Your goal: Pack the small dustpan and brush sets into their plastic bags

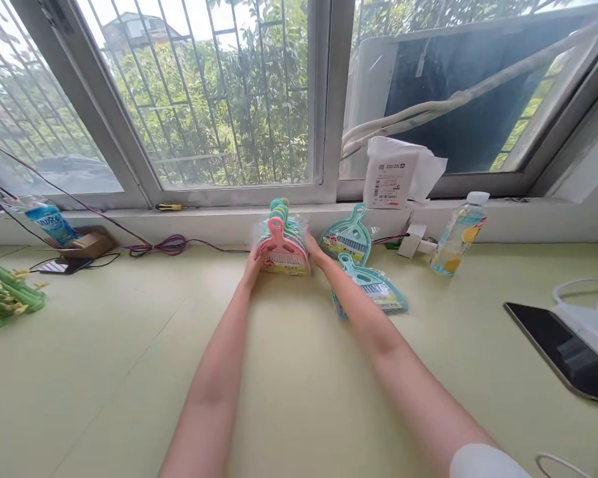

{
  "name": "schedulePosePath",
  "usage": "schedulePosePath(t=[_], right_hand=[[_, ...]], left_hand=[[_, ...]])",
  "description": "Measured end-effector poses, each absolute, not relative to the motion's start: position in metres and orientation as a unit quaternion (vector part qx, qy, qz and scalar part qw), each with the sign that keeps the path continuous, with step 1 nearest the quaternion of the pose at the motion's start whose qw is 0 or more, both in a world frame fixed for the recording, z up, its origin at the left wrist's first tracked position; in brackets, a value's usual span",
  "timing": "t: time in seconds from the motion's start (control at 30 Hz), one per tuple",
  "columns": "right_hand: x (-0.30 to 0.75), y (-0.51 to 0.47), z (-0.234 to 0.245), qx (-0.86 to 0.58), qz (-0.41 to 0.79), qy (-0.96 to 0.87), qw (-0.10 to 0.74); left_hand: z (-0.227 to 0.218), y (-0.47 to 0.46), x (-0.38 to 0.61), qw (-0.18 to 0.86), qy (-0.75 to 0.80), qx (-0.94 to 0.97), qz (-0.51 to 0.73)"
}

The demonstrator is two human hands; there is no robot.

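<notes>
A stack of packaged small dustpan sets (282,245), pink on top and teal behind, stands on the pale green table (129,345) near the window sill. My left hand (252,267) presses against the stack's left side. My right hand (313,247) presses its right side, so both hands grip the stack between them. Two more teal dustpan sets lie to the right, one (347,238) leaning at the sill and one (375,287) flat beside my right forearm.
A drink bottle (457,234) stands at right, a white packet (393,174) on the sill. A tablet (563,350) and white cloth lie far right. At left are a bottle (50,223), a phone (60,265), cables (154,245) and green plastic items (4,292).
</notes>
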State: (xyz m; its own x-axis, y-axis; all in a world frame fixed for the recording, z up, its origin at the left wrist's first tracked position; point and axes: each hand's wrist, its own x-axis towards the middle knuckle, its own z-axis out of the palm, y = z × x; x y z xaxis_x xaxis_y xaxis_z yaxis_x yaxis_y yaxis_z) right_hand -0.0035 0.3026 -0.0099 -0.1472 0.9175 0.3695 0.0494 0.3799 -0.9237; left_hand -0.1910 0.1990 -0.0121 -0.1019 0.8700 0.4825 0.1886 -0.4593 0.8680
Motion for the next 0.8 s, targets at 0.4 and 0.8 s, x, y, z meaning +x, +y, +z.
schedulePosePath(t=[0.4,0.8], right_hand=[[0.067,0.239,-0.005,-0.459,0.223,-0.657,0.555],[0.186,0.105,-0.034,-0.615,0.066,-0.711,0.334]], left_hand=[[-0.016,0.201,-0.187,0.140,0.575,0.516,0.620],[-0.011,0.153,-0.143,-0.136,0.577,0.701,0.397]])
